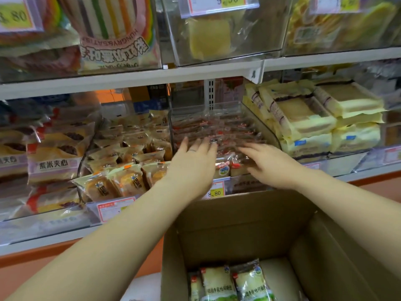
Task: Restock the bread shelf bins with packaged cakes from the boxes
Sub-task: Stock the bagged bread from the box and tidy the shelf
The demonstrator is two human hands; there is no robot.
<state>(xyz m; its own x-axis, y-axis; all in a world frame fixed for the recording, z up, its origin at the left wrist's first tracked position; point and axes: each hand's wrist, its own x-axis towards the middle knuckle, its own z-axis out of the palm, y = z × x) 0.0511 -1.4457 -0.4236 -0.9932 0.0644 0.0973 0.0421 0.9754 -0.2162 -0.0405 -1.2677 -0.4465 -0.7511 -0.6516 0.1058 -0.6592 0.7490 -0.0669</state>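
Note:
A clear plastic shelf bin (263,122) in the middle of the shelf holds several clear-wrapped packaged cakes (219,128) with red print. My left hand (192,164) lies flat with straight fingers on the front cakes at the bin's left side; a ring shows on one finger. At the bin's right front, my right hand (268,166) reaches in with fingers extended, touching the wrappers. Below me stands an open cardboard box (238,227) with three packaged cakes (232,283) in clear wrap with green print at its bottom.
Neighbouring bins hold small brown cakes (121,170) on the left and pale yellow loaf packs (314,118) on the right. An upper shelf (130,77) with more bins hangs close above. A price tag (216,191) reading 8.80 sits at the bin's front.

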